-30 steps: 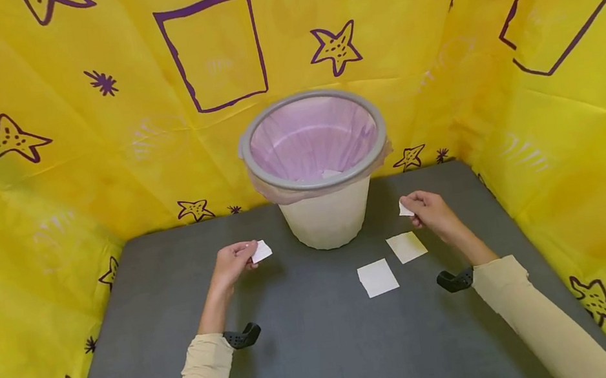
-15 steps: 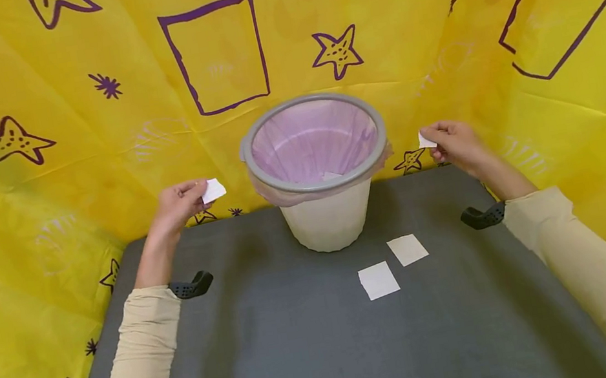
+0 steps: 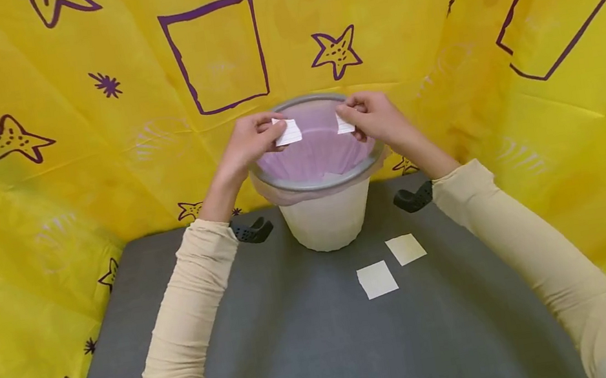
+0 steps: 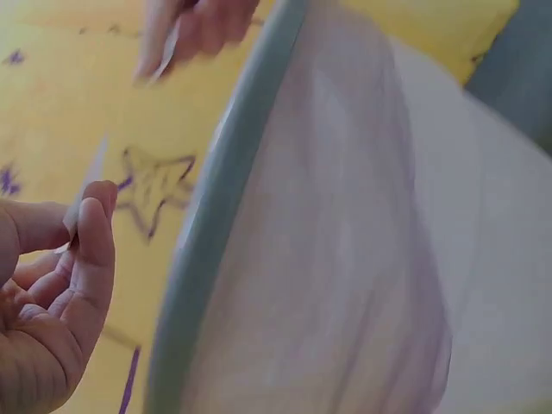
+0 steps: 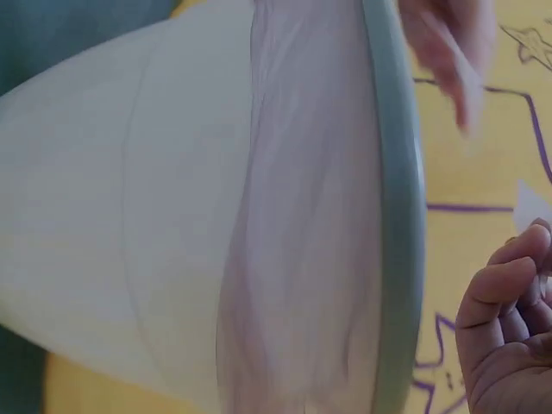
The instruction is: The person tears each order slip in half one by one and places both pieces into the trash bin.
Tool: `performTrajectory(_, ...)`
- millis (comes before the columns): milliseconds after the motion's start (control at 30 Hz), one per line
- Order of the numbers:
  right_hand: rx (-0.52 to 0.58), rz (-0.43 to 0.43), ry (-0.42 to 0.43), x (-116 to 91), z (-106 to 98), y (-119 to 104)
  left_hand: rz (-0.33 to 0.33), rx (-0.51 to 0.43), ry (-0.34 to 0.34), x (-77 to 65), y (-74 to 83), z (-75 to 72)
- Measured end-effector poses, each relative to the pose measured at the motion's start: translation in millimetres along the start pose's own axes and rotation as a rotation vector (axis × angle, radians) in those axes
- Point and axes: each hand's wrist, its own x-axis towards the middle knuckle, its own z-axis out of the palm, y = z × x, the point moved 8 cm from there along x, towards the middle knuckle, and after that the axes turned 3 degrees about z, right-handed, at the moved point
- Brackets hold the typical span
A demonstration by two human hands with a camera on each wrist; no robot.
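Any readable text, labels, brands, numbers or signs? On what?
None readable in any view.
Paper scrap in the left hand, paper scrap in the right hand: faint lines, too small to resolve.
Near paper square, far paper square: no visible writing.
Waste bin: no label on visible sides.
Yellow backdrop: purple drawings, no words.

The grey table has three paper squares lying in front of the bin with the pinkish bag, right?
Not three: the head view shows two, a white paper square and a cream paper square, on the grey table in front of the bin with the pinkish bag.
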Motion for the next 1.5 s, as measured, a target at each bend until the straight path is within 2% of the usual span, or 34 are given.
performTrajectory(100, -0.315, -0.096, -0.003, 2.8, 16.1, -12.4, 0.076, 0.309, -0.014, 6.6, 13.2, 17.8)
performTrajectory(200, -0.592, -0.191, 0.021, -0.3, 25.7, -18.8, 0.132, 0.627, 0.018, 5.9, 20.3, 26.5)
performTrajectory(267, -0.652, -0.206, 0.028, -2.7, 27.0, -18.0, 0.149, 0.695, 0.032, 4.6, 20.9, 29.0)
performTrajectory(367, -0.656, -0.217, 0.026, -5.5, 23.5, -13.9, 0.167, 0.705, 0.037, 1.0, 18.3, 27.3)
performTrajectory(433, -0.659, -0.219, 0.024, -10.0, 16.2, -9.5, 0.180, 0.689, 0.045, -3.7, 13.5, 20.6)
performTrajectory(500, -0.660, -0.209, 0.036, -17.5, 3.2, -2.4, 0.151, 0.647, 0.056, -12.4, 3.0, 8.3)
performTrajectory(633, -0.657, -0.174, 0.088, -31.5, -30.5, 13.0, 0.057, 0.559, 0.110, -35.0, -24.0, -27.5)
performTrajectory(700, -0.660, -0.161, 0.106, -35.0, -42.5, 18.9, 0.019, 0.546, 0.125, -43.0, -34.9, -42.1)
performTrajectory(833, -0.659, -0.139, 0.111, -37.7, -55.0, 27.0, 0.015, 0.583, 0.130, -47.5, -42.5, -57.7)
performTrajectory(967, -0.643, -0.086, 0.133, -44.8, -77.0, 40.2, 0.007, 0.693, 0.171, -53.7, -49.7, -79.2)
performTrajectory(1067, -0.620, -0.019, 0.149, -51.4, -99.0, 56.2, -0.047, 0.753, 0.194, -64.2, -62.4, -101.6)
performTrajectory(1200, -0.599, 0.045, 0.144, -56.3, -115.8, 73.8, -0.104, 0.745, 0.180, -75.9, -75.4, -121.4)
performTrajectory(1267, -0.583, 0.044, 0.173, -60.7, -118.0, 80.1, -0.109, 0.756, 0.191, -80.8, -79.2, -123.2)
performTrajectory(1333, -0.549, 0.032, 0.219, -70.7, -112.9, 88.8, -0.119, 0.783, 0.222, -89.7, -86.4, -117.1)
performTrajectory(1400, -0.525, 0.027, 0.248, -85.2, -99.3, 103.1, -0.143, 0.796, 0.250, -104.2, -100.3, -102.6)
performTrajectory(1500, -0.501, 0.030, 0.257, -105.1, -70.6, 127.6, -0.194, 0.786, 0.273, -128.9, -129.1, -75.0)
